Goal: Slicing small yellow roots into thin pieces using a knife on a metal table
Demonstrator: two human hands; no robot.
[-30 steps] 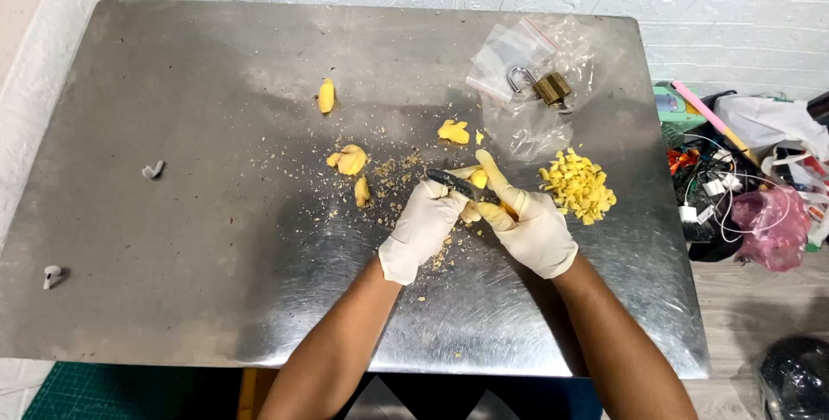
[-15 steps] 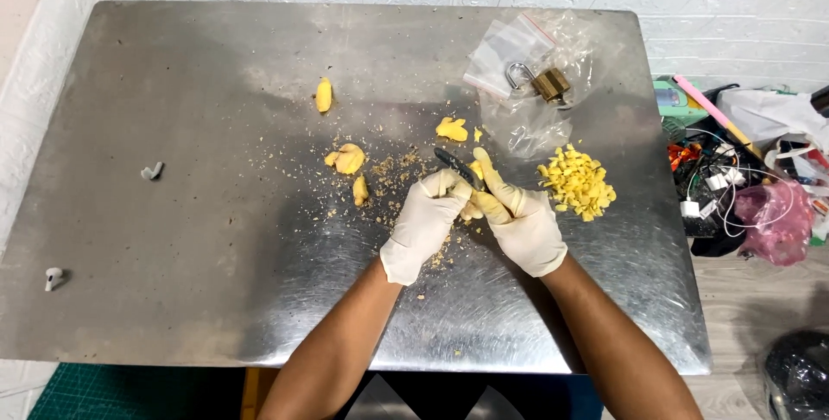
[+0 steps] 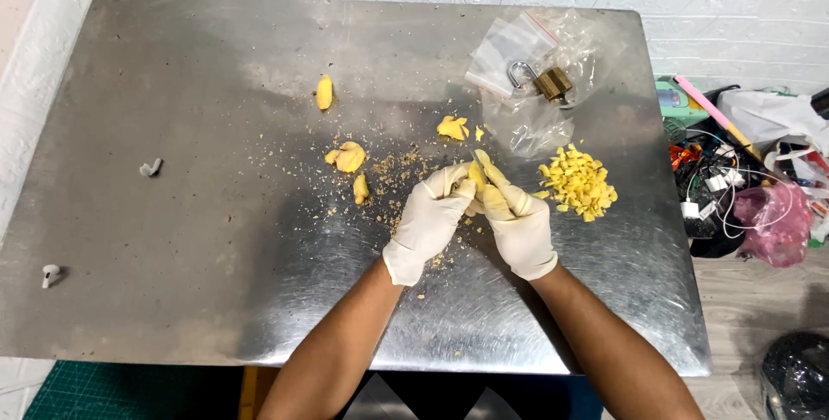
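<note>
The yellow piece [image 3: 477,175] sits between my two gloved hands, and most of it is hidden by my fingers; only a narrow strip shows at the fingertips, so I cannot tell its full shape. In this view no blade or tool can be made out between my hands. My left hand [image 3: 429,221] is closed around the piece from its left side, fingers curled over it. My right hand [image 3: 519,223] grips the same piece from the right, thumb and forefinger pressed on its upper end. Both hands touch each other at the fingertips, above the table [image 3: 190,239].

Just to the right of my right hand lies a pile of yellow cut bits [image 3: 579,183]. Beyond my fingertips lies a small yellow chunk [image 3: 453,127]. To the left of my left hand lie two more yellow chunks [image 3: 350,157], with fine crumbs [image 3: 393,170] scattered between them and my hand. Farther beyond on the right, a brass padlock [image 3: 548,82] rests on clear plastic bags [image 3: 518,44], its lower part blurred by the plastic.
</note>
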